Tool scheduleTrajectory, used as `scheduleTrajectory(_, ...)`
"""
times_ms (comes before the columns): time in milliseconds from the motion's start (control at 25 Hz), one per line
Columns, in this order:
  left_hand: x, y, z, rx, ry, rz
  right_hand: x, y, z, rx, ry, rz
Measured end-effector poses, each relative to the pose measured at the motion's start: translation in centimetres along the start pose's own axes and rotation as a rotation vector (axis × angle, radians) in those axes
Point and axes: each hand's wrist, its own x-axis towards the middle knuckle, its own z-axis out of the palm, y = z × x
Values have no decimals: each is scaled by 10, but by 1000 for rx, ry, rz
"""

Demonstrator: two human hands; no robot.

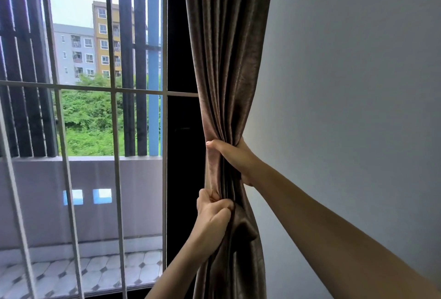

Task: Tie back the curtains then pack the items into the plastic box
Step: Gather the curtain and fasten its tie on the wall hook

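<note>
A plain grey wall [358,83] is seen filling the right half of the frame; a window is seen in the left half, crossed by a white grille [112,88]. Through the bars, a tiled balcony floor [95,272] is noted at lower left, green foliage [90,117] at middle left, and apartment blocks [105,40] at upper left. A dark window frame [181,131] is seen running vertically just left of centre. The brown curtain [226,60] hangs in the centre of the frame, between the dark frame and the wall, and is drawn in to a narrow waist below mid-height. The right hand [232,157] is seen at that waist, reached in from the lower right; the gathered folds are gripped by it, with the thumb [214,143] laid across the front and the remaining fingers hidden behind the cloth. The left hand [211,215] is placed just below it, raised from the bottom centre; its fingers [224,204] are curled closed on the left edge of the folds. The two hands are near each other but apart. Below the left hand the fabric is seen spreading out again towards the bottom edge.
</note>
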Motion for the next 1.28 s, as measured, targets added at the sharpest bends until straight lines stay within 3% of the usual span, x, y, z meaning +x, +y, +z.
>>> scheduleTrajectory(120, 8, -24, 7, 265, 34, 198, 1, 5, -2, 23, -29, -11)
scheduleTrajectory(240, 8, -34, 17, 265, 206, 297, 4, 10, 0, 50, -19, -23)
scheduleTrajectory(440, 14, -29, 25, 34, 482, 78, 7, 12, 3, 78, -28, -12)
scheduleTrajectory(600, 23, -19, 19, -88, 316, -105, 6, 12, 4, 129, -54, -30)
scheduleTrajectory(800, 32, -13, 28, 76, 474, -198, 1, 11, 9, 157, -132, -44)
scheduleTrajectory(960, 36, -13, 31, 18, 545, -233, -2, 19, -25, 156, -380, -30)
scheduleTrajectory(1040, 36, -15, 30, 0, 526, -235, -2, 40, -51, -12, -425, -10)
scheduleTrajectory(1160, 38, -20, 30, -13, 513, -206, -8, 78, -75, -554, -395, -18)
scheduleTrajectory(1280, 38, -20, 30, -32, 502, -178, -7, 95, -78, -831, -335, -122)
